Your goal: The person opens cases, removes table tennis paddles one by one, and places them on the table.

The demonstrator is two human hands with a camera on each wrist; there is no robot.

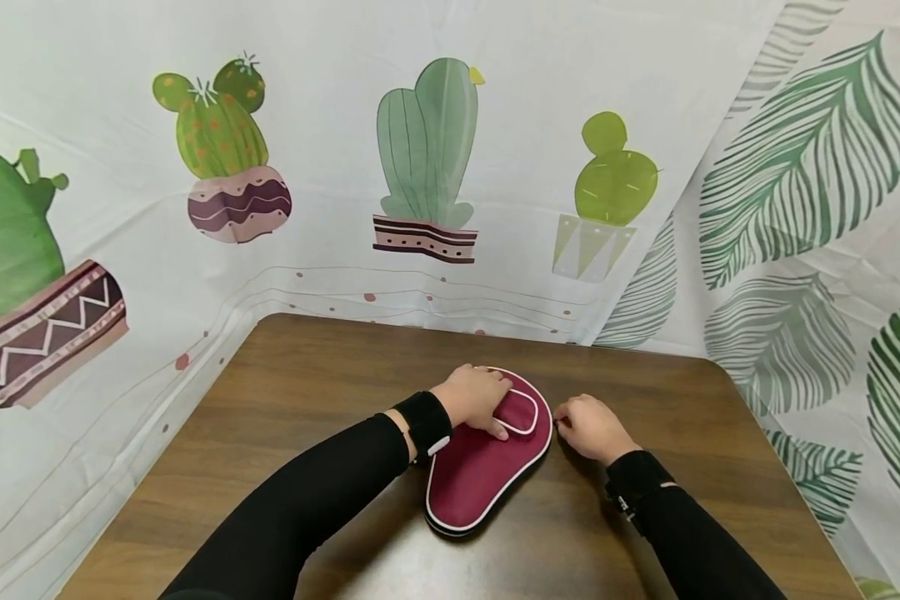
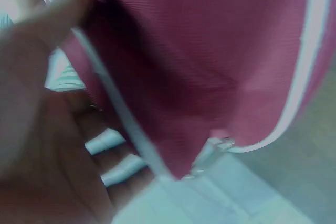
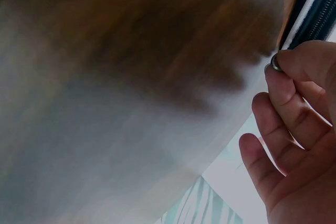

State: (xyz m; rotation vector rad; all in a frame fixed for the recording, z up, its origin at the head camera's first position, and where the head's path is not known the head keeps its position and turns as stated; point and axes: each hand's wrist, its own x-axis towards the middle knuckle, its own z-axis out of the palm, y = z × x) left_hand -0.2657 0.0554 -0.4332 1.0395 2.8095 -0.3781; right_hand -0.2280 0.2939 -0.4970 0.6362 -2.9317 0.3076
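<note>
Case [image 1: 468,475] lies flat on the table [image 1: 330,367], near the middle, broad round end away from the person, narrow end toward them. Left hand [image 1: 474,398] is on the broad end, by the white-edged pocket [image 1: 517,410]; fingers bent, thumb apart from them, cloth between thumb and fingers. Left wrist view is blurred, so can't tell how firm the grip is. Right hand [image 1: 591,427] is just off the case's right edge, thumb and index pinching a small metal pull [image 3: 276,63]; other three fingers loosely bent, slightly apart. Zip [image 3: 321,19] runs along the dark side band, right next to the pinch.

Step in hand looks like working the zip; can't tell which way the pull is headed. To do it well: left hand should hold the broad end down so the case doesn't swivel on the table. Right hand should draw the pull along the edge, low and in line with the teeth, not outward or up. Slow down on the curve, where cloth could bunch and snag. Shifting the left hand nearer the pull would probably help if the band buckles.
</note>
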